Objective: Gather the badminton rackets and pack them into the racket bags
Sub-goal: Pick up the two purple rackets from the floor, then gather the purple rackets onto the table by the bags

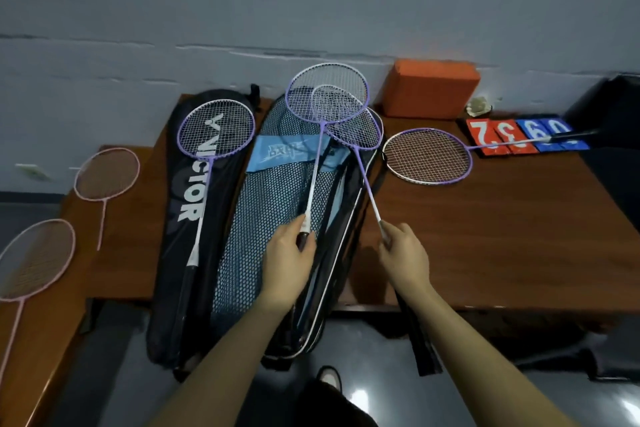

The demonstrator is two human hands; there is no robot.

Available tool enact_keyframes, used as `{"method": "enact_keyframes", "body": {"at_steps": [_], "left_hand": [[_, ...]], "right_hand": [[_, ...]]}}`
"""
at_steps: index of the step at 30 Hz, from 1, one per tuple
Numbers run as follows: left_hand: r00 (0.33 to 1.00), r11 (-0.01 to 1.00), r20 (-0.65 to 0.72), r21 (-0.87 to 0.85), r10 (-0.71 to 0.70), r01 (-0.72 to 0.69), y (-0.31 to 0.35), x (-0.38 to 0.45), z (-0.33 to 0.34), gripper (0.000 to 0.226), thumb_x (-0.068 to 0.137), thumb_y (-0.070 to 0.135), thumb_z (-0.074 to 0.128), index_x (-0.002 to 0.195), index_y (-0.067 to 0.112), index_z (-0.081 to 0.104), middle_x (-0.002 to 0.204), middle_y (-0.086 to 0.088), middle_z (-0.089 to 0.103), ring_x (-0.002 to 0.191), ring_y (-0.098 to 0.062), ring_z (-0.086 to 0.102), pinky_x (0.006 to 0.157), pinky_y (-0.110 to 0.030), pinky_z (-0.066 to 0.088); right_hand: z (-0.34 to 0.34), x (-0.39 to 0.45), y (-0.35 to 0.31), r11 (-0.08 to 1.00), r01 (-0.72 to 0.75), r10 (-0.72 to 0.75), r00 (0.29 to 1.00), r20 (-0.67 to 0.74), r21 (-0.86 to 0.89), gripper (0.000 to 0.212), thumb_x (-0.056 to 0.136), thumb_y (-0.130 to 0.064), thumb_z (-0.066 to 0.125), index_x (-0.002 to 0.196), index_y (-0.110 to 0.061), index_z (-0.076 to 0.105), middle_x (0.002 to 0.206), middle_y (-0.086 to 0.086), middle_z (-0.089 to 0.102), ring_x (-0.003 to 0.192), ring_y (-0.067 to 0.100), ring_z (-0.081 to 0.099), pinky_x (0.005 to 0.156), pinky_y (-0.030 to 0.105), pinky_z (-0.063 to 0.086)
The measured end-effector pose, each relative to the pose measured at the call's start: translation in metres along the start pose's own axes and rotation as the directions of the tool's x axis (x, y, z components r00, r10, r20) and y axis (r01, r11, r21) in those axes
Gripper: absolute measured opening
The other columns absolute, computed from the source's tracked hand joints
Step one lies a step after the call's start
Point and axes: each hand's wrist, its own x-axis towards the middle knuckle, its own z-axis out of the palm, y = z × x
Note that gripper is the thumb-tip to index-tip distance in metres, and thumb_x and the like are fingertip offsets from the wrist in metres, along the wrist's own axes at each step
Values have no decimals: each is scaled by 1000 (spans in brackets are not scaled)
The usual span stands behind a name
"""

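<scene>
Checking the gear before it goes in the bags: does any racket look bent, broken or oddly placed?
No damage is visible. The two purple rackets held by the left hand and right hand cross at their shafts over the open mesh-lined bag. Another purple racket lies across the scoreboard cards.

You face a scuffed grey wall [311,3] behind a brown wooden table [502,236], over dim grey floor [114,374].

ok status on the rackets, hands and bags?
Left hand and right hand each grip a purple racket over the open mesh bag. One purple racket lies on the Victor bag. Three more loose on the tables.
</scene>
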Motion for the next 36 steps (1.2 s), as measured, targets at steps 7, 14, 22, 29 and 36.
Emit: {"method": "enact_keyframes", "body": {"at_steps": [7,14,22,29,36], "left_hand": [[988,997,130,16,-82,80,-6,25,62,46,86,14,61,130,5,49,99,-13,54,91,-26,55,79,-25,40],[954,990,297,142,-29,-14,-16,24,106,53,84,15,63,132,4,46,117,-14,54,107,-27,51,95,-34,40],[897,832,405,425,179,-357,-33,34,92,42,85,28,57,126,16,54,136,-2,49,125,-23,40,98,-38,26],[949,865,265,421,171,-273,-65,57,10,36,81,16,66,116,7,62,125,-14,58,114,-32,52,91,-44,36],[985,901,129,404,117,-160,-138,97,-105,31,81,15,61,109,5,66,113,-14,64,107,-32,57,89,-44,37]], "right_hand": [[17,40,36,975,-111,101,993,59,191,40,87,-13,57,128,-15,57,100,8,57,92,28,58,74,32,44],[32,56,56,973,-96,72,990,123,209,40,87,-15,62,127,-16,57,90,-1,52,87,18,55,72,25,40],[34,55,57,999,-34,36,988,149,-19,35,93,-27,52,124,-13,58,107,14,55,99,34,48,85,40,42],[50,44,-16,987,160,-162,978,132,27,35,91,-22,56,122,-7,58,110,14,57,101,33,53,86,42,44],[115,36,-129,956,291,-294,937,189,45,43,94,-32,51,132,-13,50,114,5,58,107,25,53,85,37,37]]}}
